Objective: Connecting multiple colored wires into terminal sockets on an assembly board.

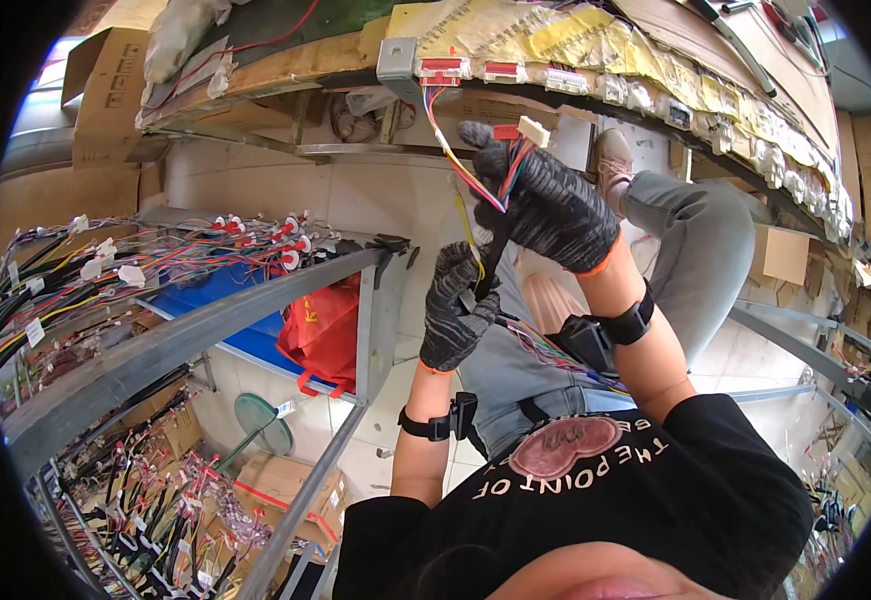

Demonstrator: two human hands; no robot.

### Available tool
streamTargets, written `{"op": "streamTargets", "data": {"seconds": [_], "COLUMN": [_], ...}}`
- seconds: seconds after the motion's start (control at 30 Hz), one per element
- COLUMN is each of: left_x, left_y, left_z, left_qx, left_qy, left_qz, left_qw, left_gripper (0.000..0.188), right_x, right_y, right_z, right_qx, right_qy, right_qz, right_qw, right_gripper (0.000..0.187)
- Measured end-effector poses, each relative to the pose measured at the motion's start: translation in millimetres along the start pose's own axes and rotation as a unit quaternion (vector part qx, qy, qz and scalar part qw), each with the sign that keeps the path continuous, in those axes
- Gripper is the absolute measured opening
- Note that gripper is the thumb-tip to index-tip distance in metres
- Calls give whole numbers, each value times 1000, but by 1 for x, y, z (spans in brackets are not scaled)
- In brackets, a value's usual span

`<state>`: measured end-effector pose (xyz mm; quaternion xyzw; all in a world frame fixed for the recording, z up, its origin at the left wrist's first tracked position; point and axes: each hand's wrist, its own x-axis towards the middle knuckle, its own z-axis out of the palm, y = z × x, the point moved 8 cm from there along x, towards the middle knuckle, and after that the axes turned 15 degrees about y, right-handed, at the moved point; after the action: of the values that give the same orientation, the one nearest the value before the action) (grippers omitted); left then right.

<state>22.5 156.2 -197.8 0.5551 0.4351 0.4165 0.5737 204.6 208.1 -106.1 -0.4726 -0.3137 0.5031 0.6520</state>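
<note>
My right hand (555, 210), in a dark grey knit glove with an orange cuff, is closed around a wire harness (467, 178) below the bench edge. A red connector (505, 132) and a white connector (533, 131) stick up beside its fingers. Some coloured wires run up from the hand to a red connector (442, 70) fixed at the bench edge. My left hand (458, 312), gloved alike, grips the harness lower down, at its black sleeve. More coloured wires trail below it across my lap. The fingertips on the sleeve are partly hidden.
A row of white connectors (645, 98) lines the bench edge. To the left, a metal rack (205, 345) bears bundles of wires (95, 265) and a red bag (320, 335). More harnesses hang at lower left, near a cardboard box (280, 490). My legs extend under the bench.
</note>
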Motion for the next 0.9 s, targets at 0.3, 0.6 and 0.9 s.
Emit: {"op": "streamTargets", "data": {"seconds": [0.3, 0.6, 0.9], "left_x": [27, 35, 42], "left_y": [35, 50, 40], "left_z": [14, 25, 32], "left_qx": [40, 66, 20], "left_qy": [51, 54, 39], "left_qz": [139, 212, 135], "left_qw": [988, 973, 990], "left_gripper": [58, 56, 54], "right_x": [21, 25, 32], "right_y": [-17, -23, -30], "right_z": [-11, -20, -24], "right_qx": [4, -40, -111], "right_qy": [191, 285, 336], "right_qz": [-43, -54, -28], "right_qw": [981, 956, 935], "right_gripper": [16, 13, 17]}}
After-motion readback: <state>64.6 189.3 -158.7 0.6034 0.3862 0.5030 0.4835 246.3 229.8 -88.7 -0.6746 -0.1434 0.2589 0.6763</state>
